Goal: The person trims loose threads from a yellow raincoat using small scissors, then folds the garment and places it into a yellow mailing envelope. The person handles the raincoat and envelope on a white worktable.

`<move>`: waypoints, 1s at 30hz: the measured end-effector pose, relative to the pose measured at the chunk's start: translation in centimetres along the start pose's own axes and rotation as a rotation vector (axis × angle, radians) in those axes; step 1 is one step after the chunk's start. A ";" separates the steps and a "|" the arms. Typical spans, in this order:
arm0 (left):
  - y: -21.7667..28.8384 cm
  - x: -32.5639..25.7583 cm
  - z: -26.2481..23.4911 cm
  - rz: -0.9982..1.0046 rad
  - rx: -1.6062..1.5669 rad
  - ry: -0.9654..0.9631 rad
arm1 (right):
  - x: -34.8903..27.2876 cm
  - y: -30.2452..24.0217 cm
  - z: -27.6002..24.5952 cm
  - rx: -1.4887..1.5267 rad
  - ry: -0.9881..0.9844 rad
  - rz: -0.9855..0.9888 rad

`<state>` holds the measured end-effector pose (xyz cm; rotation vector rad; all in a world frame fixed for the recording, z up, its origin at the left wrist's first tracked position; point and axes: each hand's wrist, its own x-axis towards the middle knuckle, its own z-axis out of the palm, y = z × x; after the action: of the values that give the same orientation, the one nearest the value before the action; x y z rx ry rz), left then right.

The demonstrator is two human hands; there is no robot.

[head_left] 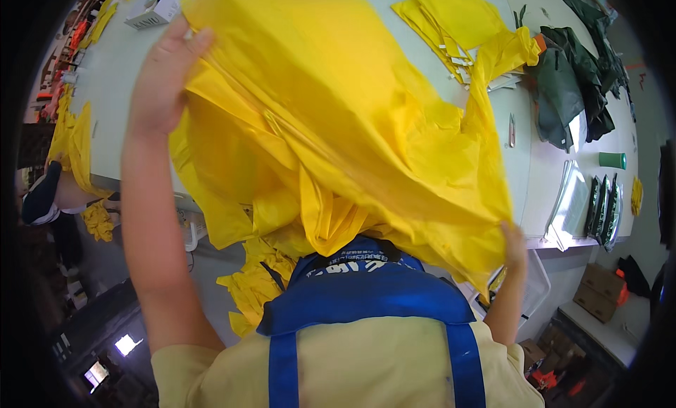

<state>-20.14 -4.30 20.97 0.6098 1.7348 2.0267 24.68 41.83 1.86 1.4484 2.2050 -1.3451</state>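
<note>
A large yellow raincoat point(338, 91) of smooth, thin fabric is spread between my hands, over the table and my lap. My left hand point(169, 73) is raised at the upper left, fingers closed on the coat's edge. At the lower right, the opposite edge is gripped by my right hand point(515, 247), whose fingers are partly hidden behind the fabric. One narrow length of the coat, like a sleeve, reaches toward the far right of the table. Folds droop in the middle over my blue apron point(366, 295).
Folded yellow garments point(458, 17) are stacked at the back right. Beyond lie dark green garments point(560, 91), thread snips point(512, 130), a green cylinder point(612, 160) and clear plastic bags point(565, 204). A white box point(156, 10) stands back left. Yellow cloth point(257, 285) hangs below the table. A person point(49, 197) sits far left.
</note>
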 end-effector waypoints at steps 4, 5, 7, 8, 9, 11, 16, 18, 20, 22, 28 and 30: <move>3.1 2.0 -2.9 0.045 0.097 -0.021 | 1.5 -7.3 -14.3 0.118 0.429 -0.344; 3.4 2.8 -2.7 0.085 0.123 -0.048 | -1.5 -17.2 -11.9 0.211 0.453 -0.446; 4.2 4.1 -2.3 0.124 0.170 -0.004 | 3.5 -23.7 -18.6 -0.245 0.629 -0.596; 4.2 4.9 -2.0 0.145 0.186 0.005 | 7.0 -25.6 -21.7 -0.615 0.849 -0.569; 4.2 5.3 -2.0 0.147 0.209 0.036 | 6.0 -29.2 -17.8 -1.016 1.348 -0.731; 3.7 5.3 -2.9 0.090 0.249 0.115 | 4.0 -33.1 -11.0 -0.615 1.005 -1.110; 0.8 3.7 -5.9 0.002 0.237 0.144 | 3.5 -24.7 12.1 -0.715 -0.096 -0.936; 0.1 4.5 -6.1 0.002 0.224 0.116 | 7.3 -19.8 15.0 -0.786 0.097 -0.789; -0.3 4.1 -6.5 -0.009 0.223 0.144 | 8.6 -20.0 16.7 -0.732 0.216 -0.761; -0.4 3.9 -6.8 -0.022 0.216 0.175 | 9.4 -21.5 18.8 -0.742 0.314 -0.755; -0.3 5.2 -6.8 -0.025 0.205 0.150 | 12.7 -24.8 18.3 -0.837 0.098 -0.671; 0.3 5.5 -8.9 -0.042 0.230 0.198 | 12.0 -24.8 14.5 -0.628 -0.031 -0.739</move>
<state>-29.78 -8.49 20.42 0.4480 2.0979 1.9297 -5.79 35.67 1.10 0.4001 2.8891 -0.6454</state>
